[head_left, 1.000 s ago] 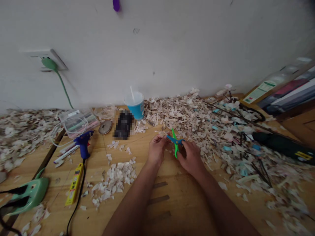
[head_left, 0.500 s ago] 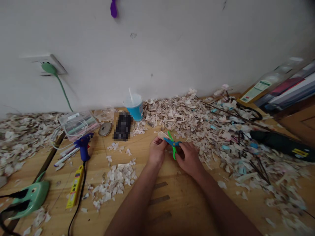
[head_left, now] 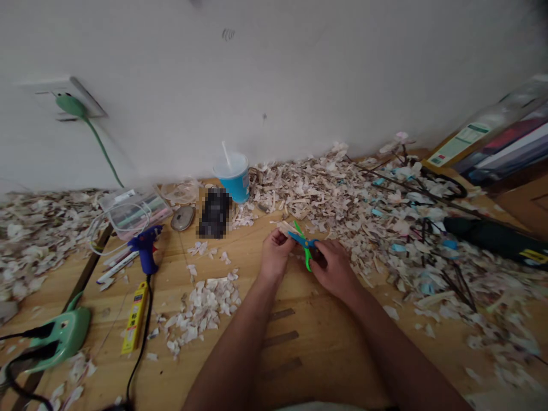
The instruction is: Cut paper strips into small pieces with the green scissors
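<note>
My right hand [head_left: 333, 268] grips small scissors [head_left: 304, 244] with green and blue handles, the blades pointing up and left. My left hand [head_left: 274, 255] pinches a pale strip of paper [head_left: 285, 228] right at the blades. Both hands hover over a wooden table [head_left: 299, 331], close together near its middle. A neat heap of cut pale petals [head_left: 201, 308] lies to the left of my left forearm.
A thick litter of paper scraps [head_left: 363, 200] covers the table's back and right. A blue cup with a straw [head_left: 233, 176], a blue glue gun [head_left: 146, 251], a yellow cutter [head_left: 135, 317], a clear box [head_left: 132, 214] and a green device [head_left: 55, 337] stand left. A dark tool [head_left: 492, 237] lies right.
The view has tilted down and shifted slightly. My hands stay together with the scissors on the strip; the blades have turned a little.
</note>
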Available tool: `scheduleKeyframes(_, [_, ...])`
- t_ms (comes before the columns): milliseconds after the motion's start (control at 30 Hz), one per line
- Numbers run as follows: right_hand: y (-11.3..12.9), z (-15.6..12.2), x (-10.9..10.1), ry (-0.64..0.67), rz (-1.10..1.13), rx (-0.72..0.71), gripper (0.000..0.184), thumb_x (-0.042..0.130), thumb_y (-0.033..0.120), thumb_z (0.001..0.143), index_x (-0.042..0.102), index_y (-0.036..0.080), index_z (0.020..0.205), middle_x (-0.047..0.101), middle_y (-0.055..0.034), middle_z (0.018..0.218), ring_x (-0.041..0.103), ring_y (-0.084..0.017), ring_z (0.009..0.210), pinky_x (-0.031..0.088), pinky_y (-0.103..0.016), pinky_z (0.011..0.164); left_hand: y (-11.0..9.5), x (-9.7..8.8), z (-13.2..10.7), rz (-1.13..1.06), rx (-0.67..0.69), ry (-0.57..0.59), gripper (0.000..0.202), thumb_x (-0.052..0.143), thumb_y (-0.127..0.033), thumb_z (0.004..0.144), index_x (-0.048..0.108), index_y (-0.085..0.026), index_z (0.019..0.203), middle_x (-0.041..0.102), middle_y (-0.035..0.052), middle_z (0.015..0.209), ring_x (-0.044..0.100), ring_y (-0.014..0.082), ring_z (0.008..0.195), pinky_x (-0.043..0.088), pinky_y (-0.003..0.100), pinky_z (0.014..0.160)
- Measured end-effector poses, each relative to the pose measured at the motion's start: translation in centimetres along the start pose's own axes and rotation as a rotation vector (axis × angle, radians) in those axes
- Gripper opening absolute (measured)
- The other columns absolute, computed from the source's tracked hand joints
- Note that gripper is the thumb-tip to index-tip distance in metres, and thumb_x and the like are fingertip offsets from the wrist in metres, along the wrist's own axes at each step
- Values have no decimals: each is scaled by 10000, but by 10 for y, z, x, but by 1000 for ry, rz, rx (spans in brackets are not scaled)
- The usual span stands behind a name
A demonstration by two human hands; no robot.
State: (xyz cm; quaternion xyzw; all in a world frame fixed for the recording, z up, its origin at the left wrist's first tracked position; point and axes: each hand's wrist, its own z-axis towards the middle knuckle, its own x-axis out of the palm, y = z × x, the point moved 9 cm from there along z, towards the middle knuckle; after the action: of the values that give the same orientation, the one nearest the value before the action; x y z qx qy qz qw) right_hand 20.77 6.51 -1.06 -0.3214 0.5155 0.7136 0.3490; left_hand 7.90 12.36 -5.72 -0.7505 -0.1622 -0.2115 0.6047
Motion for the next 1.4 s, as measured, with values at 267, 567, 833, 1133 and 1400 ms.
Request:
scheduleKeyframes(267, [0, 0, 3, 10, 15, -9, 95, 548, 277, 818, 583, 214, 880, 625, -65, 820, 516, -238, 813, 387, -363, 753, -1, 0, -1, -15, -23, -19, 241, 813, -280, 600, 680, -171, 769, 699, 17, 774, 622, 133, 681, 497, 279, 728])
scheduleKeyframes(567, [-4, -1, 4, -3, 25, 0, 173, 546, 259, 796, 592, 200, 952, 622, -81, 864, 523, -252, 853, 398, -384, 787, 0, 1, -3, 10, -2, 4, 220, 806, -262, 599, 682, -172, 757, 696, 13, 761, 618, 130, 677, 494, 264, 714])
scheduleKeyframes(833, [-3, -2, 2, 18, 9, 4, 114, 545, 261, 800, 599, 204, 884, 610, -64, 799, 497, -250, 826, 385, -371, 759, -6, 1, -3, 25, 19, 14, 189, 801, -251, 603, 676, -174, 723, 690, 11, 734, 607, 124, 658, 488, 251, 699])
scheduleKeyframes(1133, [-9, -1, 5, 22, 23, 18, 188, 516, 206, 782, 621, 189, 937, 646, -95, 887, 522, -266, 870, 403, -390, 794, 0, -2, -1, 10, -5, 17, 237, 817, -285, 610, 682, -153, 754, 686, 9, 728, 595, 111, 642, 463, 242, 691])
scheduleKeyframes(1400, [-9, -1, 3, 24, -18, 24, 148, 546, 257, 805, 609, 194, 924, 651, -90, 892, 511, -270, 870, 394, -390, 779, -4, -4, 0, 90, -17, 44, 274, 771, -399, 689, 670, -152, 754, 660, 1, 701, 583, 103, 612, 466, 235, 651])
